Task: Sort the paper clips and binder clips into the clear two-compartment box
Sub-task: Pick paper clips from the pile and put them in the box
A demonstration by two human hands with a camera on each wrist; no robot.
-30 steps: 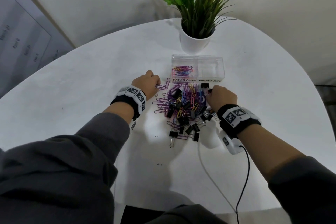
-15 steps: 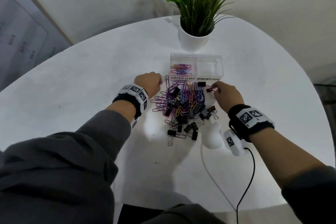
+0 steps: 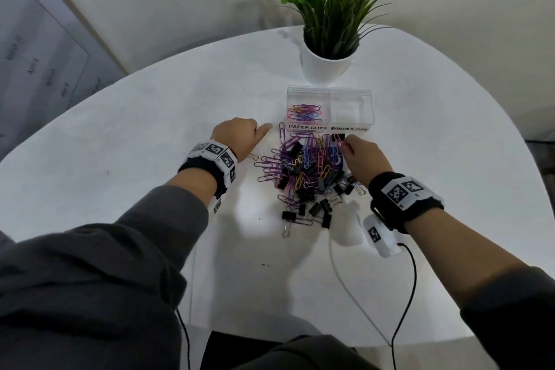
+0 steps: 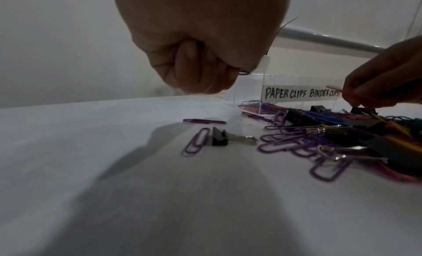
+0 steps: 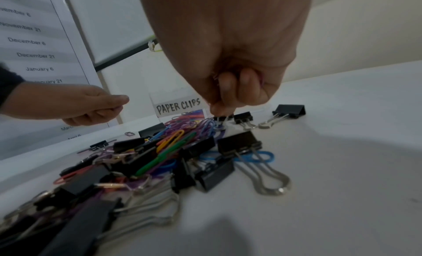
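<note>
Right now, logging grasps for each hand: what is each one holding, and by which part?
Left hand: purple paper clips in its curled fingers, one loop end poking out. Right hand: a pink paper clip, pinched at one end by the fingertips.

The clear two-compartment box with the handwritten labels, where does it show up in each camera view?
Head: the clear plastic two-compartment box sits at upper centre, beyond the pile, before the white plant pot.
Left wrist: right of centre, behind the curled left hand.
Right wrist: only its left part shows, centre, behind the right hand.
Shared landmark: the handwritten PAPER CLIPS label.
</note>
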